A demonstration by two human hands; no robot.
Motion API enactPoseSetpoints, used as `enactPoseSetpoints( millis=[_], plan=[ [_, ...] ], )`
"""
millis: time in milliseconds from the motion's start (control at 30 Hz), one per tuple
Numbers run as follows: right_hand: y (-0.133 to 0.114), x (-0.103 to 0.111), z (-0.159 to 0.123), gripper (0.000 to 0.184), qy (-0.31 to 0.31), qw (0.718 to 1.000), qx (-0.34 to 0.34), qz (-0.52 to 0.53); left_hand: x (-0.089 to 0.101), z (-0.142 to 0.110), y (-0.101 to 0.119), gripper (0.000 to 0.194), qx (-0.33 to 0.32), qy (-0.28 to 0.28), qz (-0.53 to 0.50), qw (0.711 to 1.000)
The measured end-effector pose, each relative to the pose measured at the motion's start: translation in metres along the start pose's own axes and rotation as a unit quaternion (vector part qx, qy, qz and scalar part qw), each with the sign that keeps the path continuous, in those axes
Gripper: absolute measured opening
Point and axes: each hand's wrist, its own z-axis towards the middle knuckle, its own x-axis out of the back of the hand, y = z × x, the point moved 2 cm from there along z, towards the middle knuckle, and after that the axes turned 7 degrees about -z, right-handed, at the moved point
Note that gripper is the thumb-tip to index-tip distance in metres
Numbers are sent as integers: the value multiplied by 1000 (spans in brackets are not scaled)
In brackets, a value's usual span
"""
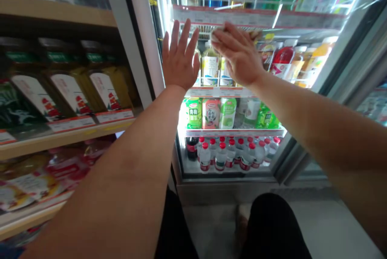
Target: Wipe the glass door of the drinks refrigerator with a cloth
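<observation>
My left hand [180, 59] is open, fingers spread, held up flat at the glass front of a lit drinks cooler. To its right, my right hand [242, 55] is up at the same glass, its fingers close together and blurred by motion. Something pale and brownish shows at the edges of the right fingers, too smeared to name. Behind the hands, inside the cooler, stand tea bottles [210, 67] with white labels and a red drink bottle [281, 61]. Whether each palm touches the glass is hidden.
Left of the cooler, wooden shelves hold large dark-yellow bottles [107, 87] and pink packages [69, 166]. Lower in the cooler are green and pink drink bottles [211, 113] and several red-capped bottles [221, 156]. A metal door frame [290, 158] stands at right. My knees [273, 222] are below.
</observation>
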Motion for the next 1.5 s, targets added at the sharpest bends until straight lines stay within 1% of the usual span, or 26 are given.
enactPoseSetpoints(
  millis=[67,100,233,267,300,433,467,533,633,733,800,867,900,933,1000,1067,1100,1133,1167,1233,1300,1333,1367,1400,1467,1500],
  plan=[
    [7,4,11,50,38,998,-46,-23,0,0,0,64,-2,1,-9,1000],
    [8,5,15,50,46,997,-52,-31,0,0,0,65,-2,1,-14,1000],
    [0,5,31,46,3,999,14,-36,-2,0,0,64,-4,9,-12,1000],
    [-2,6,36,46,1,999,16,-36,-2,1,0,64,-3,7,-7,1000],
    [-4,7,42,46,6,999,3,-37,-3,1,-1,65,-1,3,-4,1000],
    [-13,7,61,52,43,992,-103,-52,-5,1,-6,65,-5,-6,-42,999],
    [-17,5,62,52,42,992,-107,-56,-6,1,-8,64,-11,-5,-52,999],
    [-25,1,61,55,30,995,-78,-57,-8,2,-11,64,-21,-4,-46,999],
    [-26,1,51,56,10,999,-25,-39,-10,2,-12,63,-27,5,-7,1000],
    [-10,5,38,50,-6,1000,-5,-19,-9,1,-11,61,-30,20,-7,999],
    [4,5,24,49,9,1000,-12,-13,-8,1,-11,60,-31,23,-16,999],
    [14,1,3,51,36,999,-18,-8,-7,1,-12,61,-39,27,-32,998],
    [17,-3,-10,51,45,999,-6,0,-7,1,-12,61,-46,27,-43,998],
    [19,-6,-24,50,43,999,18,11,-6,0,-11,61,-51,29,-57,997],
    [21,-11,-47,48,13,995,96,36,-4,0,-10,61,-48,32,-80,995],
    [26,-10,-59,47,-18,986,160,48,-3,0,-9,61,-33,32,-84,995],
    [32,-7,-59,46,-21,984,169,43,-3,0,-8,62,-24,30,-80,996],
    [39,-2,-55,46,-10,987,158,32,-3,1,-8,64,-19,24,-73,997],
    [48,3,-50,46,12,992,127,16,-4,2,-9,65,-17,17,-68,997],
    [65,11,-38,47,75,997,30,-16,-5,3,-12,66,-21,7,-60,998],
    [73,13,-37,49,125,990,-51,-35,-7,4,-15,66,-34,11,-54,998],
    [72,12,-40,49,132,989,-61,-35,-8,4,-17,66,-42,15,-50,998],
    [69,10,-47,49,125,991,-48,-30,-9,4,-18,66,-50,20,-46,997],
    [63,7,-55,48,104,994,-15,-21,-9,4,-19,66,-56,25,-43,997],
    [53,3,-72,46,43,997,71,1,-11,3,-20,66,-67,33,-37,997],
    [51,3,-79,46,13,995,102,10,-11,3,-20,67,-71,35,-35,996]
  ],
)
